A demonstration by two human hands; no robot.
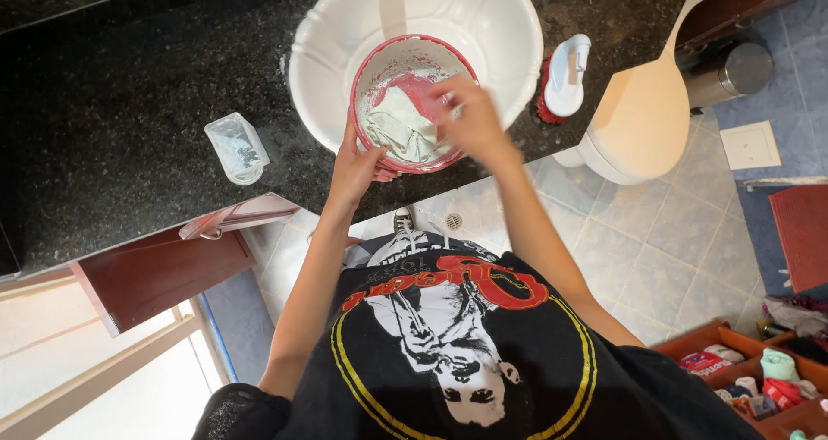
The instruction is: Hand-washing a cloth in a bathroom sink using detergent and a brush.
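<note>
Left hand (355, 166) grips the red bowl (366, 73) by its lower-left rim; right hand (466, 121), top-centre, presses the pale cloth (397, 128) inside.

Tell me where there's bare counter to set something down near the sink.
Bare black counter stretches left of the white sink, beyond the clear container. Right of the sink is crowded by the scrub brush. The pink bowl and both hands fill the basin.

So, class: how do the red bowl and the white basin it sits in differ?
The red bowl is smaller and sits inside the larger white basin. The bowl is red-rimmed and smeared, with a pale cloth in it; the basin looks clean white. The left hand grips the bowl, not the basin. Both are round and open-topped.
</note>
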